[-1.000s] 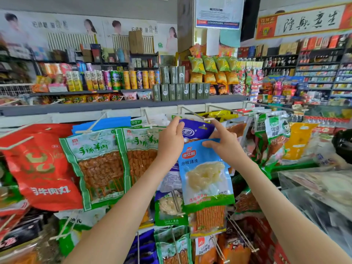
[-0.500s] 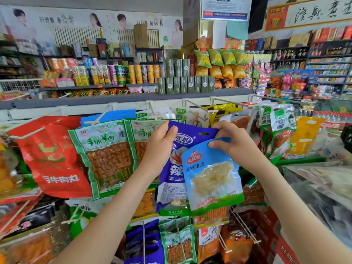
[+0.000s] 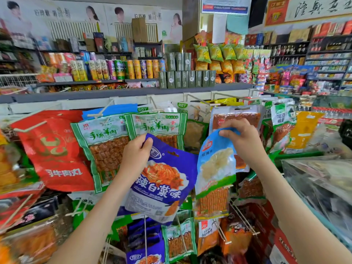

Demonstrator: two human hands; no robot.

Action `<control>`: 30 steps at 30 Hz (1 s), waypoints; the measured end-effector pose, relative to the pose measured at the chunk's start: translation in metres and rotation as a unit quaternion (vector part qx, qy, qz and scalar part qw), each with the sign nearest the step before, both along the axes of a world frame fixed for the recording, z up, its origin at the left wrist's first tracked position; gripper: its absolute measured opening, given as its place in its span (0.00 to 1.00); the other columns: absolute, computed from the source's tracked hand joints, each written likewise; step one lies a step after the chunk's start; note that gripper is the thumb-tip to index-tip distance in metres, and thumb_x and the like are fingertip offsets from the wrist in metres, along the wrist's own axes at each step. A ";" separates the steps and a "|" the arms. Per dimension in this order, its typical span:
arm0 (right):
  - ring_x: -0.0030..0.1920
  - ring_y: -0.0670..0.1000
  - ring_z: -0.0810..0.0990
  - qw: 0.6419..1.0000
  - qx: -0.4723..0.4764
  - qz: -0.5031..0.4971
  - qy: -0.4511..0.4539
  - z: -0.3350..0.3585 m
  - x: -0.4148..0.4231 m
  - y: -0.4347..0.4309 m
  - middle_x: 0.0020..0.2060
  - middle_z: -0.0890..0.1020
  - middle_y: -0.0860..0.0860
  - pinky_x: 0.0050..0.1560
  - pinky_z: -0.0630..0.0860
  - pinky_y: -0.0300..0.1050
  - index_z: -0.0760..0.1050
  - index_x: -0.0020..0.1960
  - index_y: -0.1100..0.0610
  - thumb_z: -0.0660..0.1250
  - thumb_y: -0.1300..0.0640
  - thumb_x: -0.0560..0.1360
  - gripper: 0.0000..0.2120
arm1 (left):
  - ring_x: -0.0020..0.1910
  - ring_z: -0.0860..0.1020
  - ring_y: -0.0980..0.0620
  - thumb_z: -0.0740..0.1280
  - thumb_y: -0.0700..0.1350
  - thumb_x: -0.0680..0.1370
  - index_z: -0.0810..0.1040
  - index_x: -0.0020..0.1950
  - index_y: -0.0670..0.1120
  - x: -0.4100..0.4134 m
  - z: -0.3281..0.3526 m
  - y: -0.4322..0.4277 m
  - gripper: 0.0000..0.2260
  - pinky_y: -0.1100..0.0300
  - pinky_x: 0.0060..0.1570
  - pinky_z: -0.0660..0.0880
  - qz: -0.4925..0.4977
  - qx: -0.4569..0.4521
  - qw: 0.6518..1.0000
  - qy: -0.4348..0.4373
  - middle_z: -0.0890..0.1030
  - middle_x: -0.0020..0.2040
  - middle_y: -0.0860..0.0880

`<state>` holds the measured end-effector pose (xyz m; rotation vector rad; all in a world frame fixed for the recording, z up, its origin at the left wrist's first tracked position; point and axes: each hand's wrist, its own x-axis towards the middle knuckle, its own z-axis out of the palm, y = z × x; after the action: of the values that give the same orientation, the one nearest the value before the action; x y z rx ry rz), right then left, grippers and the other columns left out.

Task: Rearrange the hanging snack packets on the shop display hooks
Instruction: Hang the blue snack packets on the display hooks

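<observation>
Item, purple snack packet (image 3: 162,180) with white lettering and a picture of red shredded food: it was held in front of the display, tilted with its top corner uppermost and its lower edge overlapping the lower row of hanging goods. The left hand (image 3: 136,155) gripped that top corner, the fingers (image 3: 145,141) curled over the edge and pinching it. Item, light blue packet (image 3: 216,164) with a clear window showing pale contents: it hung just beside the purple packet, to its right. Its upper edge was bent over and pinched in the fingers (image 3: 226,133) of the right hand (image 3: 242,141), and its body dangled below them. Behind it hung a clear packet of red strips (image 3: 236,119), and under it a packet of orange sticks (image 3: 213,202). Left of the hands, two green-bordered packets (image 3: 106,145) of brown cubes hung side by side on white display hooks (image 3: 200,101), with a large red packet (image 3: 53,149) further left. A yellow packet (image 3: 302,130) hung on the far right, near a glass counter (image 3: 323,183). Above the hooks ran a grey shelf (image 3: 133,92) carrying dark green boxes (image 3: 186,78) and snack tubes (image 3: 137,69).
</observation>
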<state>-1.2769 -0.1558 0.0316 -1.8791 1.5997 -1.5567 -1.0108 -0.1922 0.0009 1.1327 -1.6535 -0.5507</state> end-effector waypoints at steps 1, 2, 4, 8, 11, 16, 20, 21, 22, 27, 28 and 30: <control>0.50 0.55 0.71 1.000 -0.015 -0.014 -0.006 0.004 0.002 -0.003 0.47 0.72 0.56 0.45 0.71 0.38 0.76 0.41 0.47 0.66 0.61 0.74 0.10 | 0.34 0.72 0.35 0.56 0.49 0.82 0.71 0.43 0.34 0.001 0.002 -0.001 0.18 0.51 0.36 0.64 -0.013 -0.005 1.000 0.012 0.71 0.34 0.32; 0.50 0.56 0.72 0.999 -0.028 -0.024 -0.016 0.008 0.005 -0.006 0.48 0.72 0.57 0.43 0.70 0.34 0.76 0.43 0.48 0.66 0.61 0.75 0.08 | 0.36 0.74 0.35 0.57 0.49 0.81 0.72 0.43 0.35 0.002 0.004 -0.002 0.18 0.48 0.36 0.66 -0.019 -0.010 0.999 0.025 0.73 0.35 0.31; 0.49 0.55 0.73 0.997 -0.052 -0.041 -0.040 0.015 0.009 -0.011 0.50 0.73 0.59 0.38 0.68 0.29 0.77 0.45 0.49 0.66 0.60 0.75 0.07 | 0.35 0.75 0.38 0.58 0.46 0.81 0.75 0.40 0.40 0.006 0.009 -0.003 0.15 0.47 0.38 0.69 -0.037 -0.002 0.996 0.077 0.77 0.35 0.37; 0.49 0.54 0.74 0.995 -0.067 -0.042 -0.056 0.028 0.018 -0.020 0.51 0.75 0.58 0.37 0.67 0.30 0.76 0.45 0.48 0.65 0.58 0.75 0.05 | 0.33 0.73 0.47 0.57 0.42 0.81 0.78 0.32 0.52 0.013 0.013 -0.004 0.20 0.54 0.36 0.64 -0.086 0.028 0.984 0.154 0.77 0.30 0.51; 0.48 0.55 0.74 0.994 -0.078 -0.057 -0.052 0.033 0.024 -0.029 0.50 0.77 0.59 0.32 0.65 0.25 0.76 0.42 0.48 0.66 0.58 0.75 0.05 | 0.38 0.77 0.46 0.58 0.42 0.81 0.79 0.38 0.49 0.009 0.018 -0.002 0.15 0.54 0.40 0.70 -0.088 0.021 0.985 0.147 0.80 0.35 0.48; 0.48 0.53 0.75 0.994 -0.080 -0.053 -0.060 0.028 0.021 -0.029 0.49 0.78 0.57 0.33 0.66 0.27 0.76 0.43 0.50 0.66 0.58 0.74 0.04 | 0.39 0.80 0.50 0.57 0.44 0.82 0.78 0.44 0.46 0.001 0.021 0.002 0.12 0.56 0.40 0.73 -0.082 0.020 0.990 0.115 0.82 0.38 0.47; 0.48 0.54 0.76 0.993 -0.069 -0.057 -0.081 0.020 0.019 -0.029 0.48 0.79 0.55 0.37 0.70 0.40 0.76 0.44 0.52 0.67 0.58 0.74 0.02 | 0.39 0.81 0.51 0.57 0.44 0.82 0.77 0.44 0.48 -0.005 0.018 0.004 0.11 0.55 0.40 0.75 -0.073 0.033 0.988 0.130 0.83 0.39 0.48; 0.47 0.54 0.76 0.992 -0.062 -0.053 -0.091 0.019 0.020 -0.028 0.46 0.79 0.55 0.36 0.71 0.41 0.76 0.45 0.54 0.67 0.59 0.75 0.01 | 0.39 0.81 0.49 0.57 0.44 0.82 0.77 0.45 0.47 -0.007 0.017 0.006 0.11 0.53 0.40 0.75 -0.074 0.040 0.989 0.125 0.83 0.39 0.47; 0.46 0.53 0.76 0.992 -0.054 -0.045 -0.100 0.018 0.020 -0.028 0.45 0.79 0.54 0.36 0.72 0.42 0.77 0.45 0.55 0.67 0.59 0.75 0.01 | 0.40 0.81 0.47 0.57 0.44 0.82 0.77 0.45 0.47 -0.008 0.016 0.007 0.11 0.51 0.41 0.75 -0.077 0.046 0.989 0.121 0.83 0.40 0.46; 0.47 0.55 0.76 1.000 -0.003 0.020 -0.020 0.007 0.022 -0.023 0.46 0.79 0.57 0.44 0.73 0.50 0.76 0.38 0.46 0.68 0.58 0.73 0.08 | 0.46 0.81 0.43 0.57 0.46 0.82 0.78 0.45 0.48 -0.012 0.004 0.010 0.11 0.45 0.49 0.75 -0.091 0.076 0.985 0.126 0.83 0.43 0.43; 0.47 0.53 0.76 0.999 0.012 0.038 0.012 0.002 0.026 -0.020 0.45 0.79 0.55 0.45 0.72 0.49 0.76 0.38 0.47 0.68 0.59 0.73 0.09 | 0.46 0.81 0.43 0.58 0.45 0.82 0.78 0.46 0.48 -0.013 0.000 0.010 0.11 0.46 0.48 0.75 -0.100 0.091 0.982 0.130 0.83 0.43 0.44; 0.45 0.47 0.75 0.996 0.031 0.077 0.039 -0.009 0.038 -0.015 0.40 0.80 0.47 0.45 0.70 0.45 0.77 0.38 0.51 0.68 0.62 0.73 0.07 | 0.47 0.81 0.44 0.58 0.45 0.81 0.78 0.49 0.50 -0.016 -0.006 0.014 0.09 0.50 0.46 0.76 -0.127 0.132 0.973 0.139 0.82 0.45 0.45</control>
<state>-1.2394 -0.1710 0.0226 -2.0010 1.4772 -1.3711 -1.0265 -0.1781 -0.0052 0.9807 -1.5159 -1.0727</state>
